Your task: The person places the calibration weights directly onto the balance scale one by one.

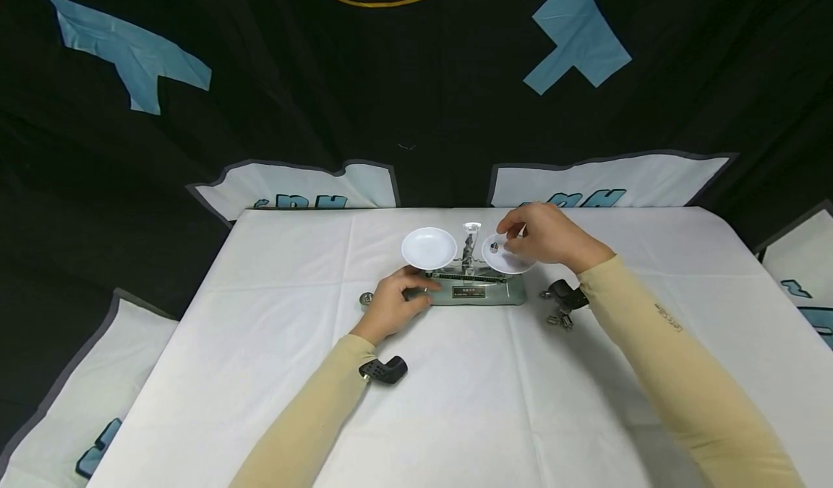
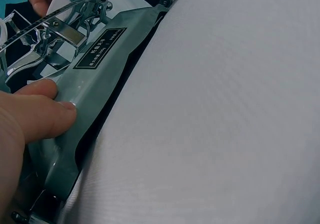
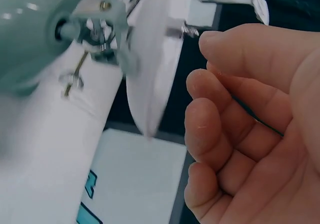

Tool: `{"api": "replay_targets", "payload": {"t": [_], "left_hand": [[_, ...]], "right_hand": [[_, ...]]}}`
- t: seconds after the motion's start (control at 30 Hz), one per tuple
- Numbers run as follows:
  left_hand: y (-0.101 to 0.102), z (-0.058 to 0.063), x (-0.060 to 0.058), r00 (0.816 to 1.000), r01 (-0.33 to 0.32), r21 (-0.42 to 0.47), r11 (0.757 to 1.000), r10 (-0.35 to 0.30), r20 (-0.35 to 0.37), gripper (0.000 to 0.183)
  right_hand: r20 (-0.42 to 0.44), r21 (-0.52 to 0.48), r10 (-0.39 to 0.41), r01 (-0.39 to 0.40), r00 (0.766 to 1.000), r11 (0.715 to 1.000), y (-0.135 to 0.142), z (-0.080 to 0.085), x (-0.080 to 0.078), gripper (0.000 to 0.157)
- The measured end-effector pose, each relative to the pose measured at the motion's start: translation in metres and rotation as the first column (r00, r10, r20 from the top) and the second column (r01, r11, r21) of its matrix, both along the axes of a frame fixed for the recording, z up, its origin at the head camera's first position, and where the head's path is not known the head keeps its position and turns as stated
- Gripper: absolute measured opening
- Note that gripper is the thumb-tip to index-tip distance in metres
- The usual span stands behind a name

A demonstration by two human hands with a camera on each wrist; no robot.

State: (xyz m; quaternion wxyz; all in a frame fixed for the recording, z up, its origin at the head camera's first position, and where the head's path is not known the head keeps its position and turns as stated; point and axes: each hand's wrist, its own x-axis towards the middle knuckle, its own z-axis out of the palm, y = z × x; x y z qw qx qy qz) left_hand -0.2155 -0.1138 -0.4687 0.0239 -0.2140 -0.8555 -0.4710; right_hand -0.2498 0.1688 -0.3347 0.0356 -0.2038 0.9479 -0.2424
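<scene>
A green-grey balance scale (image 1: 478,296) with two white pans stands near the middle of the table. My left hand (image 1: 392,301) grips the left end of its base, thumb on the front face in the left wrist view. A small metal weight (image 1: 494,247) stands on the right pan (image 1: 506,262). My right hand (image 1: 543,236) hovers over that pan with loosely bent fingers. In the right wrist view, its thumb (image 3: 212,40) lies close to the knob of the weight, a small gap between them. The left pan (image 1: 429,249) bears nothing.
Several small metal weights (image 1: 560,321) lie on the white cloth (image 1: 449,401) right of the scale, near the right wrist's black camera (image 1: 569,296). Another round metal piece (image 1: 366,298) sits left of the left hand. A black curtain (image 1: 364,97) hangs behind the table.
</scene>
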Motion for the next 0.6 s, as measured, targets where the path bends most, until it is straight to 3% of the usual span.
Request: {"api": "replay_targets", "payload": {"t": [0.3,0.6], "left_hand": [[0.000,0.001,0.001,1.000,-0.001,0.001,1.000,0.001,0.001,0.022],[0.000,0.001,0.001,1.000,0.003,-0.003,1.000,-0.003,-0.004,0.022]], "right_hand": [[-0.014,-0.019,-0.053,0.053,0.998,0.998,0.034,0.017,0.017,0.027],[-0.009,-0.005,-0.120,0.120,0.993,0.993,0.066,0.021,0.032,0.029]]}}
